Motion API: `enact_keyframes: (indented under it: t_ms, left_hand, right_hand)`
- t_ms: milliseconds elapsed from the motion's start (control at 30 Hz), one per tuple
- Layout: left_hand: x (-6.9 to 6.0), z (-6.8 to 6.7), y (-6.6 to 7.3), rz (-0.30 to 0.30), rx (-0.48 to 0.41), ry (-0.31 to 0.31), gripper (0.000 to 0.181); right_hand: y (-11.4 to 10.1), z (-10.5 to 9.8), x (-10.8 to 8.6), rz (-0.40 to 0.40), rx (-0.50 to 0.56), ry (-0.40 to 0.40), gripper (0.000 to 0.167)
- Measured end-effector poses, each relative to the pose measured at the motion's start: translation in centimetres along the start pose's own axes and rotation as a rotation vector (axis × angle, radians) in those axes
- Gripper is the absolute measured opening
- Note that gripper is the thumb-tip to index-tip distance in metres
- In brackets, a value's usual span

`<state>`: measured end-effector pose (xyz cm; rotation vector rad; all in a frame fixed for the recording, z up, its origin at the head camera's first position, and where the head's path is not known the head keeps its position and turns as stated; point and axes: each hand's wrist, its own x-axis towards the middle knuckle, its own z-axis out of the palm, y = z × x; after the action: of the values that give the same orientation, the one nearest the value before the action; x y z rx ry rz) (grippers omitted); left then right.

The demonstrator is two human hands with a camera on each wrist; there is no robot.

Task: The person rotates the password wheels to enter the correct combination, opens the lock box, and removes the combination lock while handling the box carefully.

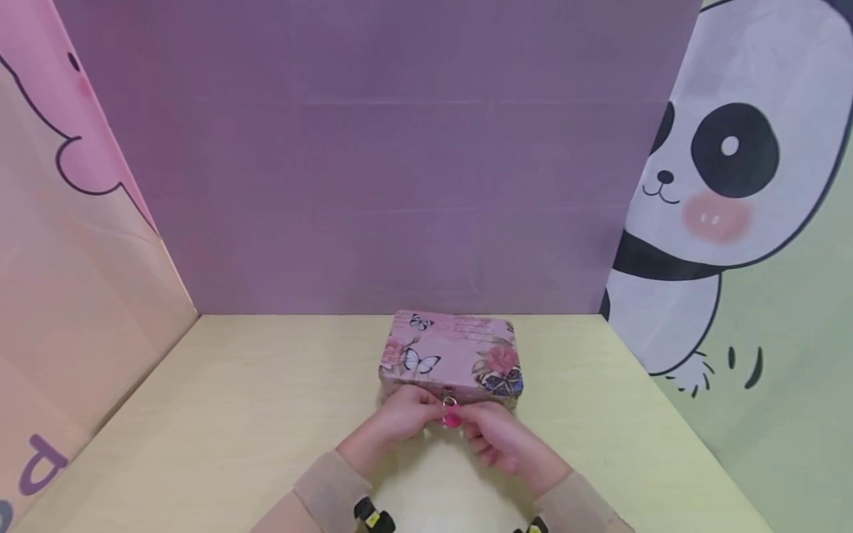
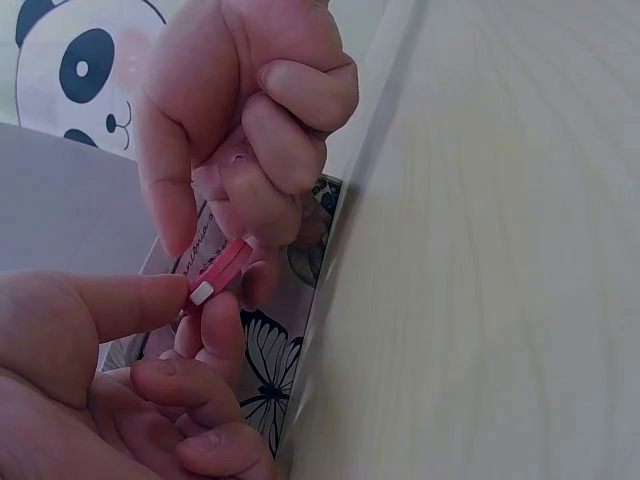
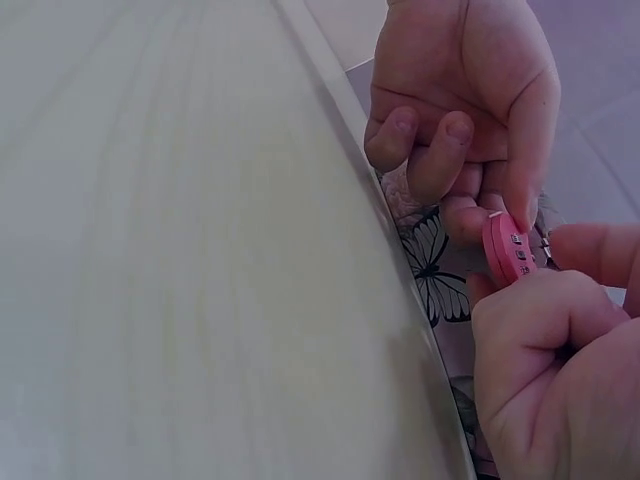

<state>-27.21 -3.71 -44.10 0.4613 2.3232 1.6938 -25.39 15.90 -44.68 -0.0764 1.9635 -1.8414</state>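
Note:
A pink box (image 1: 460, 344) with butterflies and flowers printed on its lid sits closed on the table. At its front clasp (image 1: 449, 391) is a small pink combination padlock (image 1: 452, 419), its number dials showing in the right wrist view. My left hand (image 1: 404, 411) pinches the padlock (image 2: 218, 277) between thumb and index finger. From the other side, my right hand (image 1: 496, 437) holds it with curled fingers, the thumb near the metal shackle (image 1: 449, 402). Whether the shackle passes through the clasp, I cannot tell.
The pale wooden table (image 1: 266, 400) extends around the box. A purple panel (image 1: 400, 163) stands behind it. Printed side walls flank the table, the right one with a panda (image 1: 706, 222).

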Motion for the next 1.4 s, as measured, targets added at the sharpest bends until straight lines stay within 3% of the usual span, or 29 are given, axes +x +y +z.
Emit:
enact_keyframes:
  t_ms: [233, 533, 767, 967, 1400]
  left_hand:
    - [0.0, 0.1, 0.1, 0.001, 0.017, 0.012, 0.012]
    - [-0.1, 0.0, 0.1, -0.017, 0.019, 0.001, 0.013]
    - [-0.1, 0.0, 0.0, -0.009, 0.017, -0.004, 0.013]
    - [0.1, 0.0, -0.1, 0.004, 0.014, -0.003, 0.013]
    - [0.1, 0.1, 0.0, 0.007, -0.003, -0.004, 0.014]
  right_hand:
    - [-0.3, -0.2, -0.1, 0.016, 0.017, 0.015, 0.025]
    - [-0.5, -0.6, -0.3, 0.018, 0.003, 0.011, 0.036]
    - [-0.3, -0.5, -0.4, -0.014, -0.036, 0.0, 0.027]
    - [0.1, -0.2, -0.3, -0.054, -0.093, 0.001, 0.031]
    - [0.4, 0.4, -0.1, -0.054, -0.048, -0.019, 0.033]
